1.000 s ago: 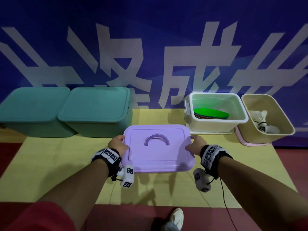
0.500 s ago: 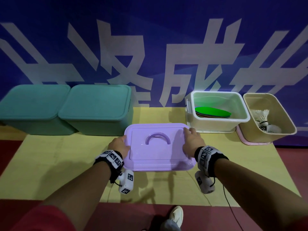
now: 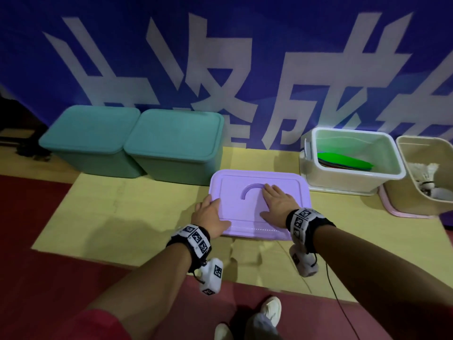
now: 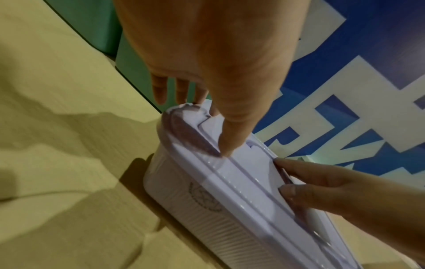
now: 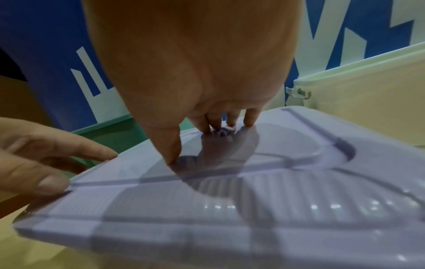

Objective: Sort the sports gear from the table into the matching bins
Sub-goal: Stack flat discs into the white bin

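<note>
A purple bin with its lid (image 3: 241, 212) on stands in the middle of the yellow mat. My left hand (image 3: 210, 214) rests at the lid's left edge, thumb on top, fingers past the rim (image 4: 207, 63). My right hand (image 3: 277, 204) lies flat on the lid, its fingertips at the arched handle (image 3: 252, 187). From the right wrist, those fingertips (image 5: 249, 118) touch the lid (image 5: 276, 200) at the handle recess. An open white bin (image 3: 398, 158) holds green flat discs (image 3: 343, 161). Beside it an open beige bin (image 3: 416, 192) holds white shuttlecocks (image 3: 426, 173).
Two teal bins with lids on (image 3: 83, 128) (image 3: 174, 136) stand at the back left against the blue banner. A pink lid (image 3: 392, 208) lies under the beige bin. The yellow mat (image 3: 122, 217) lies on red floor. My shoe (image 3: 272, 310) shows below.
My right hand has slid from the lid's right edge onto its top, up to the handle. My left hand has stayed at the left edge.
</note>
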